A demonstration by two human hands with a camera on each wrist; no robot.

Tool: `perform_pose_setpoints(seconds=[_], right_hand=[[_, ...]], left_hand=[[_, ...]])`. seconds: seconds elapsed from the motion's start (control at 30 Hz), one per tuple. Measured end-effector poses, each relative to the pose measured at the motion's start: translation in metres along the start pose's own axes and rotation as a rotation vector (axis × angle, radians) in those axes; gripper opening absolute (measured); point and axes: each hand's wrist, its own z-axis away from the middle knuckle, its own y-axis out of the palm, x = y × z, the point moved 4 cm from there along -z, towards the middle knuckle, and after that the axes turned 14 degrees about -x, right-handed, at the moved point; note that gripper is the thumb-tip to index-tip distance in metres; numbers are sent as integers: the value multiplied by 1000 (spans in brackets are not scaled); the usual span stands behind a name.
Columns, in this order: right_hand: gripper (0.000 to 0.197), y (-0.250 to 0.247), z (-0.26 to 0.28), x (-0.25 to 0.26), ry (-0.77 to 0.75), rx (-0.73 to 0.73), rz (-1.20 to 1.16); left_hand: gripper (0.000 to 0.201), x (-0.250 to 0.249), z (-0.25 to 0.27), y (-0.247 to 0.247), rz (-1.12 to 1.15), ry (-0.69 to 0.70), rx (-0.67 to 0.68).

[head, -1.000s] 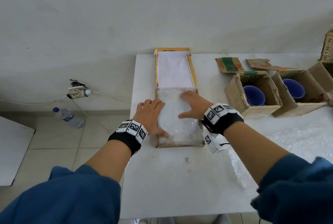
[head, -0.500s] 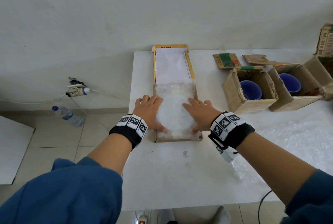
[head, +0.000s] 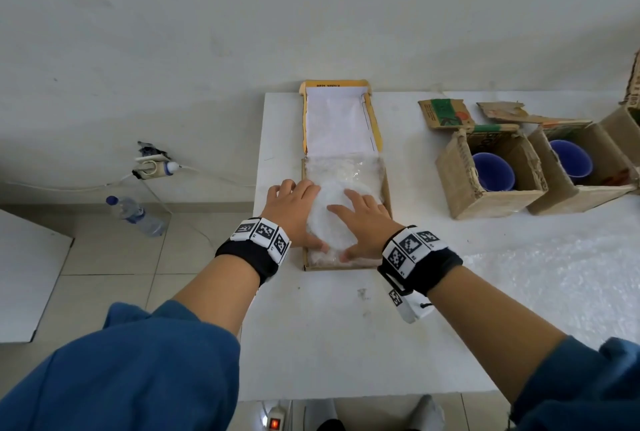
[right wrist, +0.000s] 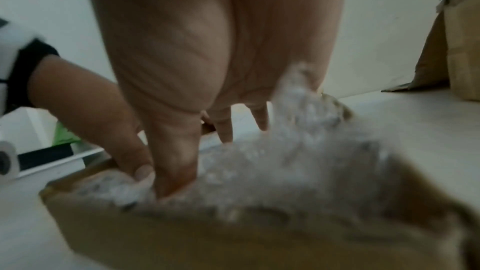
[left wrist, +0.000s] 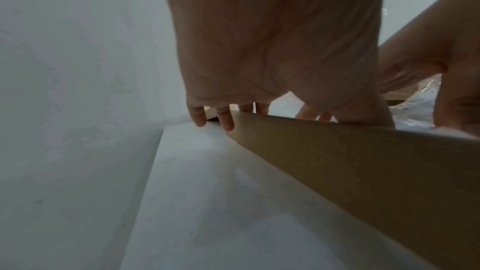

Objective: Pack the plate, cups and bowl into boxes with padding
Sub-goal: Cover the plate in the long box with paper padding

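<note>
Both hands lie flat, fingers straight: left hand (head: 294,214) and right hand (head: 362,222) press the wrapped plate (head: 329,219) into the flat box (head: 346,266). Advise even downward pressure, padding tucked inside the walls before closing the lid (head: 337,125).

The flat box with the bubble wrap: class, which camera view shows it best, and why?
The head view: the whole flat box, its lid open, bubble wrap inside, left hand and right hand pressing down. Left wrist view shows only one side wall; right wrist view, a blurred near corner.
</note>
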Motion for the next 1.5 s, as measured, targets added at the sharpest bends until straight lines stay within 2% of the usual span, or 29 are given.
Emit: perform_pose_setpoints(seconds=[0.13,0.23,0.43,0.57,0.67,0.8,1.0,1.17,1.23,1.37,1.43,1.5], right_hand=[[106,-13,-8,-8,-8,39,-67],[111,-39,-24,-25,64,-39,-172],[125,-29,-39,-33,31,-1,44],[127,-30,-42,-34,13,-1,32],[127,-39,-35,-37,-4,63,25],[140,-24,-12,-41,-15,125,196],[139,-2,-10,-40,12,28,253],[146,-10,-12,-39,13,36,201],[144,-17,-16,-40,24,77,121],[146,-25,-24,-51,102,178,10],[145,-35,-26,-50,93,161,-23],[141,-44,-30,-44,31,78,6]], left_hand=[[115,0,-1,1,-13,9,-6],[116,1,-3,-1,-33,20,2],[115,-1,-6,-3,-37,30,8],[129,-2,-9,-4,-67,30,42],[139,-3,-15,-5,-108,28,74],[137,-6,-22,-6,-138,34,89],[132,-9,-31,-7,-206,67,64],[135,-9,-35,-9,-258,111,64],[135,-8,-36,-10,-242,113,58],[150,-7,-38,-9,-220,127,86],[152,-7,-40,-7,-208,129,100],[152,-6,-41,-5,-195,124,114]])
